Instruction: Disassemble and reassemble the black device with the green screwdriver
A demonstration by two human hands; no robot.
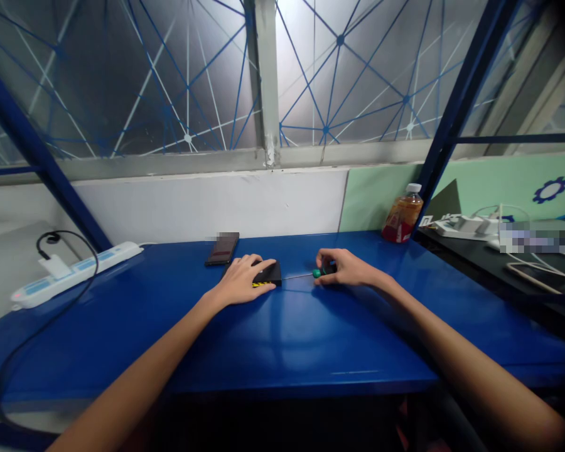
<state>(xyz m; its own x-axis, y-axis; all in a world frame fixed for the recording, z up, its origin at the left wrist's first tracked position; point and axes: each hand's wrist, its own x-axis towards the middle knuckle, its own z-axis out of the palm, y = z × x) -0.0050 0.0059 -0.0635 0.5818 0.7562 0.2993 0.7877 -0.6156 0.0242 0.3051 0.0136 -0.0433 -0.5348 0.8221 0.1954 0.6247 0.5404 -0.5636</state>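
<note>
My left hand rests over a flat black box, fingers on its top and thumb along the near side, where a yellow-and-black stripe shows. Part of the box is hidden under the palm. To the right, my right hand curls around the green and black handle of a screwdriver. Its thin metal shaft lies nearly level and points left, with the tip close to the box's right end. Whether the tip touches the box I cannot tell.
A dark phone lies behind my left hand on the blue table. On the left is a white power strip with a black cable. A drink bottle stands at the back right, beside a black surface with chargers and cables.
</note>
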